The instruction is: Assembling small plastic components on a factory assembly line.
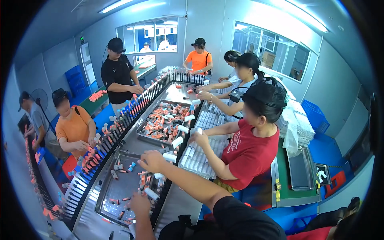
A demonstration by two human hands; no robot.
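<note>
The left hand (141, 203) is over the near part of a metal tray (109, 190), its fingertips blurred; whether it grips anything I cannot tell. Just beyond it lie small coral-and-grey parts (144, 179), short and stubby, some with dark ends, jumbled together. A smooth white cylinder (152, 194) slants just to its right. The right hand (153, 161), fingers bent downward, is above the tray's far end; its grip is unclear too. Left of it sits a pale-blue piece (131, 167), squat and angular.
</note>
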